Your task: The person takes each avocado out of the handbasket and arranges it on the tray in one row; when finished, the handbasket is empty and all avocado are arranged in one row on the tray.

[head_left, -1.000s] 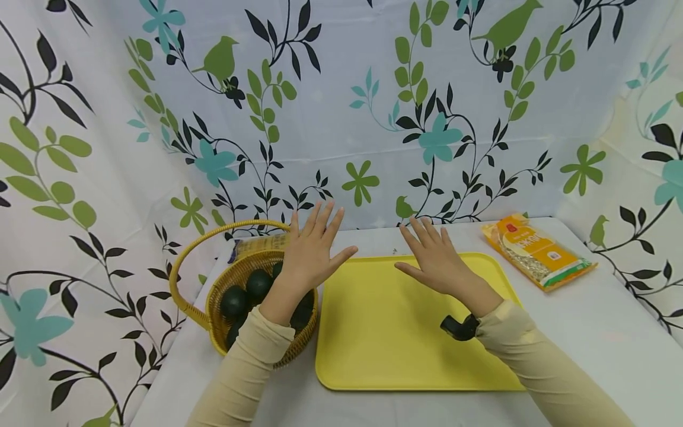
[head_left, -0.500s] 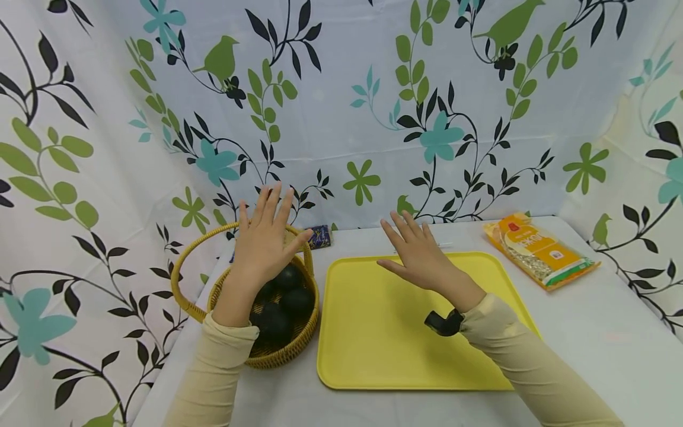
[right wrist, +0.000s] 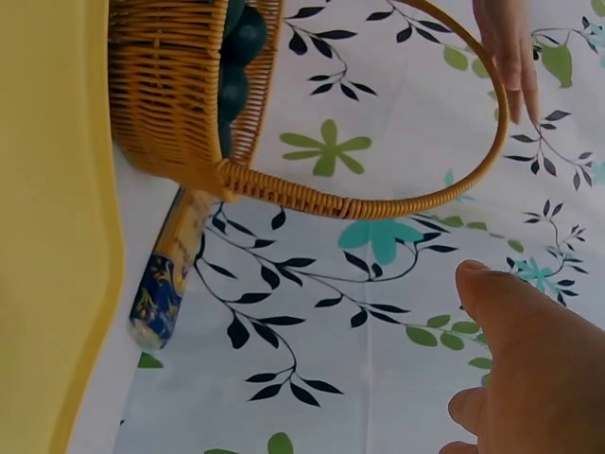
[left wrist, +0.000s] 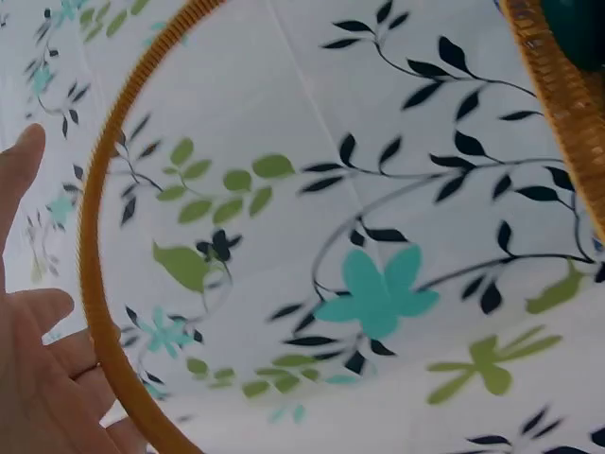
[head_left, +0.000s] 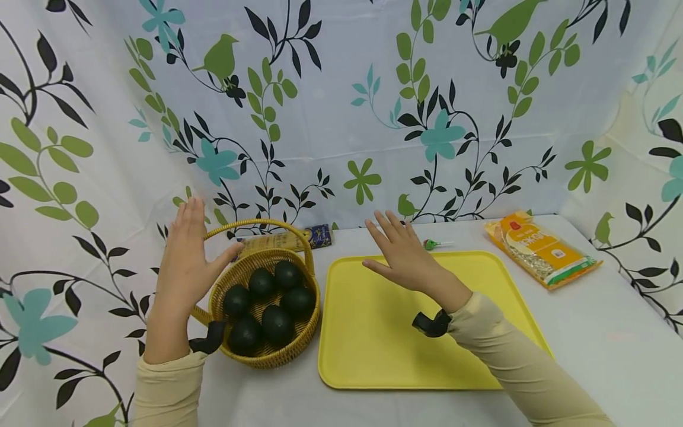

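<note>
Head view, backdrop: pale cloth [head_left: 331,118] printed with green birds, blue flowers and dark leafy stems, hanging behind and at both sides.
Table: white surface [head_left: 613,332] under everything.
Tray: yellow tray [head_left: 373,356] with rounded corners, lying flat in the middle of the table.
Basket: woven basket [head_left: 300,349], upright just left of the tray, its hooped handle [head_left: 256,222] arching up over the far side.
Left hand: left hand [head_left: 185,267] raised at the basket's outer side, released, fingers straight and thumb spread; the left wrist view shows it close against the handle, and whether they touch I cannot tell.
Right hand: right hand [head_left: 402,258] raised above the far part of the tray, also released, palm down, fingers extended and slightly parted.
Orange packet: orange packet [head_left: 544,249] with a clear window, lying on the table right of the tray.
Long packet: blue-and-tan packet [head_left: 321,236] behind the basket, partly hidden by it.
Round items: six dark green round items [head_left: 277,325] visible inside the basket.
Wrist pieces: black wrist pieces [head_left: 433,323], one at each cuff.
Small stick: green-topped stick [head_left: 430,244] just beyond the tray's far rim.
</note>
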### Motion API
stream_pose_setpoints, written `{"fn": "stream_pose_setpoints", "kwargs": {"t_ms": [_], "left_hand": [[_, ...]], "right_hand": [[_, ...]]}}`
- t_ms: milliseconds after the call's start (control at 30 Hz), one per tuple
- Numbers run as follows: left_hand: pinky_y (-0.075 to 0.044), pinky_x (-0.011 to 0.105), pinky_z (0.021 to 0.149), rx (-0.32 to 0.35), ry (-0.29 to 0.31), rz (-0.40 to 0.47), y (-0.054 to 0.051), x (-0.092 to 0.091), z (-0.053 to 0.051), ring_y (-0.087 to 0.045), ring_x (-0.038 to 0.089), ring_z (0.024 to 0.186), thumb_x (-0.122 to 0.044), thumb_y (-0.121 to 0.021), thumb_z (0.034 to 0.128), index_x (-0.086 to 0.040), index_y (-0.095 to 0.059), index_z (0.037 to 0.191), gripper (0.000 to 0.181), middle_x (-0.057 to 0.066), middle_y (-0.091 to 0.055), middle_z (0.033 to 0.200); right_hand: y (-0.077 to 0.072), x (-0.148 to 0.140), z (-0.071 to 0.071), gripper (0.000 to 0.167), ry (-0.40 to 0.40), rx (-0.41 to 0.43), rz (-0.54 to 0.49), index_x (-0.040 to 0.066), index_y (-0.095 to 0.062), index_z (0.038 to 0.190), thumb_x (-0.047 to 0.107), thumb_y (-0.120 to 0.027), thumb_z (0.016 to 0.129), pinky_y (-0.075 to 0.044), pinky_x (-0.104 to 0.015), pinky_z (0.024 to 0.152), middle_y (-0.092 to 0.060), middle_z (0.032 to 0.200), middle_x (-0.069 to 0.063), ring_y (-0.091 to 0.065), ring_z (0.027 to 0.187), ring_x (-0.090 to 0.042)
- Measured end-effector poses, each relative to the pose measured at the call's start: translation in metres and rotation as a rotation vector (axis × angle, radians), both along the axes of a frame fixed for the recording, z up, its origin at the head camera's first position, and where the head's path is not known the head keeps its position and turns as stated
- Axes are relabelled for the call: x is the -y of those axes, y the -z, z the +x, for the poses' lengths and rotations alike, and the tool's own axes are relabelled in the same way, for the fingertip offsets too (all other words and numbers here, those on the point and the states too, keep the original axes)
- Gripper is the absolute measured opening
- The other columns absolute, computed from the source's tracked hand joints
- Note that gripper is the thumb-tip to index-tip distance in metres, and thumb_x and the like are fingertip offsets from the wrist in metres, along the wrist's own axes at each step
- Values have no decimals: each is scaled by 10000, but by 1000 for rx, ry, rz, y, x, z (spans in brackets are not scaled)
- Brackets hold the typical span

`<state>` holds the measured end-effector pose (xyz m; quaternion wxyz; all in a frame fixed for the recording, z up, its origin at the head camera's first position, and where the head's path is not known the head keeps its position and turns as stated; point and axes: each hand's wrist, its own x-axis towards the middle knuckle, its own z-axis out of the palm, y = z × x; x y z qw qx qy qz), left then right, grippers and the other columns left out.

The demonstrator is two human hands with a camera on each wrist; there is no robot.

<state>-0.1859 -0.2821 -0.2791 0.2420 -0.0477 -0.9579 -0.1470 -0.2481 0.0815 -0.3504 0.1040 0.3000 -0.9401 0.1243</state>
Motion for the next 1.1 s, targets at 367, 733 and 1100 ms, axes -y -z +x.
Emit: {"fn": "stream_pose_setpoints", "kwargs": {"t_ms": [367, 733, 1100], "left_hand": [[-498, 333, 904, -396, -44, 218, 52, 28, 14, -563, 399, 1133, -8, -606, 889, -109, -523, 1353, 482, 213, -600, 1261], [-317, -46, 768, -580, -88, 302, 69, 32, 13, -649, 186, 935, 31, -570, 899, -130, -638, 1235, 378, 160, -691, 1118], [-320, -29, 720, -595, -53, 311, 70, 34, 11, -447, -218, 903, 42, -569, 896, -147, -632, 1243, 400, 178, -690, 1105]], "right_hand": [[7, 41, 7, 755, -97, 58, -75, 128, -108, 1525, 512, -429, 959, -106, -569, 1163, -53, 1604, -116, -18, 1476, -308], [21, 95, 22, 758, -227, 95, -79, 109, -141, 1522, 524, -426, 954, -136, -476, 1188, -76, 1603, -108, -60, 1479, -268], [27, 115, 23, 743, -276, 135, -41, 123, -122, 1524, 518, -406, 963, -128, -418, 1199, -60, 1607, -77, -58, 1482, -243]]}}
